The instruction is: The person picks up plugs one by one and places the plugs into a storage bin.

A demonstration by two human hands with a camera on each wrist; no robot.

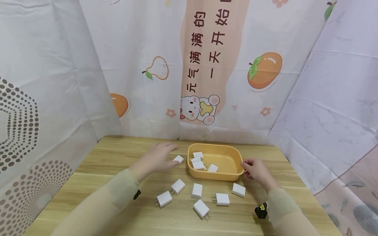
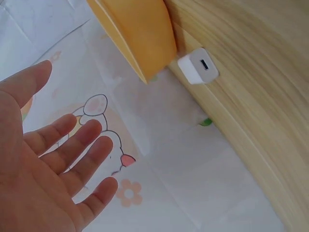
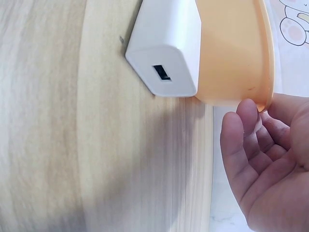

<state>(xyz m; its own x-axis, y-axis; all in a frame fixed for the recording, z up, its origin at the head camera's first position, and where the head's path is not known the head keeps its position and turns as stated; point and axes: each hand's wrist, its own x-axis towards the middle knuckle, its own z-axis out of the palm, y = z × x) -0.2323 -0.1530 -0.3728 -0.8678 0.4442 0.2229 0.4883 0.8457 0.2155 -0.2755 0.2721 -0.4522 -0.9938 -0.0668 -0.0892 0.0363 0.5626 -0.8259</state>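
Note:
My left hand point(image 1: 156, 158) is held over the left of the table, fingers spread and relaxed, with nothing in it. Close by its thumb lies a white USB wall charger point(image 1: 178, 160); the left wrist view shows this charger point(image 2: 198, 66) apart from the palm. My right hand point(image 1: 256, 171) pinches the right end of a yellow plastic basket point(image 1: 217, 176) at its rim, as the right wrist view also shows. Inside the basket, at its left side, are several white chargers point(image 1: 198, 165).
In front of the basket, several more white chargers lie scattered, among them one point(image 1: 239, 189) near my right hand and one point(image 1: 164, 199) at the left. A patterned curtain point(image 1: 141, 108) hangs behind the wooden table point(image 1: 103, 170), with further cloth on both sides.

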